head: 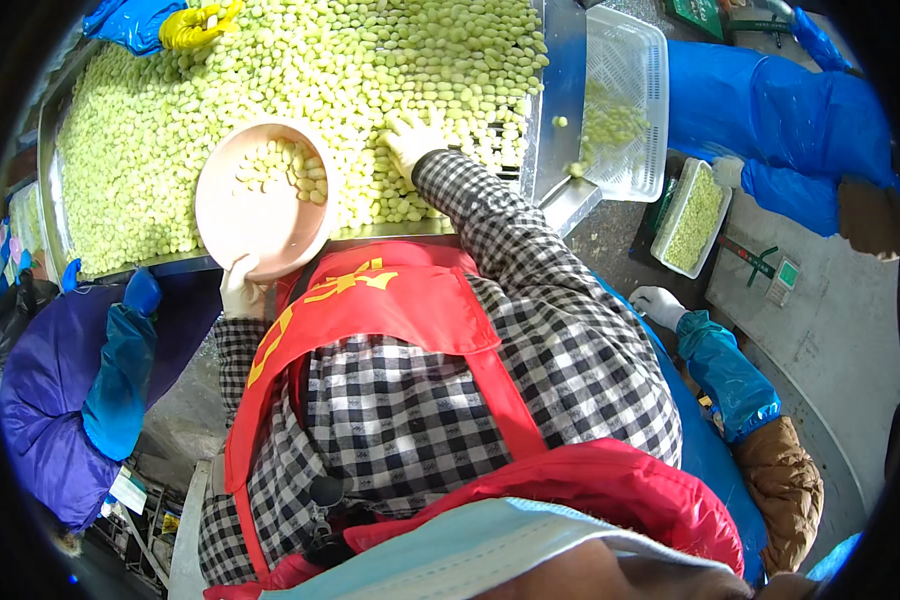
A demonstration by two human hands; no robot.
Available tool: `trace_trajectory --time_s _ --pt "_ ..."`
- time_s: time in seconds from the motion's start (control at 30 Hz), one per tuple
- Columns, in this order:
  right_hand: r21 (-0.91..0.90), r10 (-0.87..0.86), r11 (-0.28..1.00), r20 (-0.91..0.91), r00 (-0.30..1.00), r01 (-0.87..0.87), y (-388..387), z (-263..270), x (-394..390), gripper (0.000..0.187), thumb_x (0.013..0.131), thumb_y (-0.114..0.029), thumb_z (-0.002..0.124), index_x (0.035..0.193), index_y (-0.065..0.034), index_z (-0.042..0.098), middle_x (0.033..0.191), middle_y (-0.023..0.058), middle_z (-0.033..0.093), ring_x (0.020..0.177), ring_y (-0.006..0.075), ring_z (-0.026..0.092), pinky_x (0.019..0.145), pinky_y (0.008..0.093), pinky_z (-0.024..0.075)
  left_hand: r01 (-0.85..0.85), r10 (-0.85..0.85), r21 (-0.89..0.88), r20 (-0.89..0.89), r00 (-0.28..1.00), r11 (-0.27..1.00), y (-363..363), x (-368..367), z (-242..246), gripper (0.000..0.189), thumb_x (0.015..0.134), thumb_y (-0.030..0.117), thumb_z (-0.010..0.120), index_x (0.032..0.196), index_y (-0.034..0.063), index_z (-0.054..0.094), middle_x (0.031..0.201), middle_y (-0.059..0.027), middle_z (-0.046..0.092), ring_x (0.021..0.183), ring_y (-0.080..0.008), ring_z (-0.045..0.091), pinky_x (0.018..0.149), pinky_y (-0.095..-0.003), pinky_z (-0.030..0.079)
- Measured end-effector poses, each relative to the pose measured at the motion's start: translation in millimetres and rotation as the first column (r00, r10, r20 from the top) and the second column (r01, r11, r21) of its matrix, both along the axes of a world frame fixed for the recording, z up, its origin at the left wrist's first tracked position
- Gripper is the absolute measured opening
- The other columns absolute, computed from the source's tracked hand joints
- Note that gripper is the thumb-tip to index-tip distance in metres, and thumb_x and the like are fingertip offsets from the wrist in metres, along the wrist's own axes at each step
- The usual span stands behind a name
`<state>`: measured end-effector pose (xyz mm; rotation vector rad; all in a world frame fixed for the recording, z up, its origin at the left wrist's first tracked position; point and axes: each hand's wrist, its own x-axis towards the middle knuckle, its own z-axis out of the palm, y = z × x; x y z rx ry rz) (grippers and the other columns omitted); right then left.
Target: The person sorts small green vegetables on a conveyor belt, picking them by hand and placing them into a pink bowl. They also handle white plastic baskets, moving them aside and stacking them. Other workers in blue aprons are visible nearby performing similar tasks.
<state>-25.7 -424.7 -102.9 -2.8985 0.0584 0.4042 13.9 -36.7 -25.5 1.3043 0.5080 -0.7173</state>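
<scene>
My left hand [242, 288], in a pale glove, grips the near rim of a pinkish round plastic bowl [259, 225]. Inside the bowl, several green grapes [289, 169] lie towards its far right side. The bowl is held over the near edge of a wide metal sorting table, whose rim [64, 199] shows at the left. Green grapes [270, 82] cover most of its surface. My right hand [414, 142], gloved too, reaches in among the grapes right of the bowl with its fingers spread. Whether a grape is under its fingers, I cannot tell.
A white perforated plastic crate [656, 112] with some grapes stands beyond the table's right end, beside a metal chute [574, 206]. Farther right, a white tub [664, 251] of grapes sits near a co-worker's hand [727, 171]. Another co-worker's yellow-gloved hand [199, 26] is at the far left.
</scene>
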Motion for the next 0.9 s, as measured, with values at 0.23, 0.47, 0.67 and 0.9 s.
trace_trajectory --time_s 0.23,0.47,0.67,0.9 --pt "-0.117 -0.214 0.969 0.042 0.976 0.218 -107.6 -37.9 -72.5 0.027 0.093 -0.014 0.052 0.117 -0.0139 0.064 0.120 0.0064 0.062 0.120 0.0222 0.053 0.111 0.0416 0.0341 -0.042 0.042 0.005 -0.041 0.998 0.999 21.8 1.5 -15.7 0.038 0.079 0.008 0.065 0.116 0.0038 0.058 0.106 -0.0092 0.065 0.098 -0.0250 0.066 0.081 -0.0375 0.055" --pt "-0.196 -0.333 0.917 0.097 0.938 0.346 -90.1 14.4 -45.9 0.027 0.086 -0.017 0.065 0.112 -0.0142 0.068 0.117 0.0112 0.064 0.111 0.0254 0.059 0.092 0.0469 0.0477 -0.088 0.088 -0.037 0.000 0.996 0.995 19.8 1.0 -24.1 0.030 0.080 0.006 0.063 0.110 0.0041 0.060 0.102 -0.0090 0.066 0.093 -0.0245 0.066 0.079 -0.0363 0.054" --pt "-0.066 -0.075 0.994 0.107 0.991 0.083 -5.4 10.8 77.6 0.050 0.092 -0.040 0.059 0.139 -0.0259 0.048 0.160 0.0048 0.024 0.148 0.0343 0.016 0.115 0.0692 0.0047 -0.145 0.145 0.021 -0.006 0.989 0.989 14.7 2.5 -20.6 0.034 0.081 -0.001 0.061 0.115 0.0025 0.057 0.104 -0.0111 0.063 0.094 -0.0253 0.065 0.079 -0.0367 0.057" --pt "-0.188 -0.440 0.871 0.117 0.890 0.455 -154.3 -11.1 71.8 0.040 0.099 -0.025 0.043 0.138 -0.0299 0.048 0.161 0.0019 0.019 0.148 0.0343 0.015 0.115 0.0656 0.0111 -0.107 0.092 0.073 0.186 0.978 0.992 27.2 -16.0 -34.4 0.035 0.080 -0.005 0.056 0.114 0.0006 0.055 0.101 -0.0118 0.062 0.091 -0.0267 0.065 0.076 -0.0382 0.058"
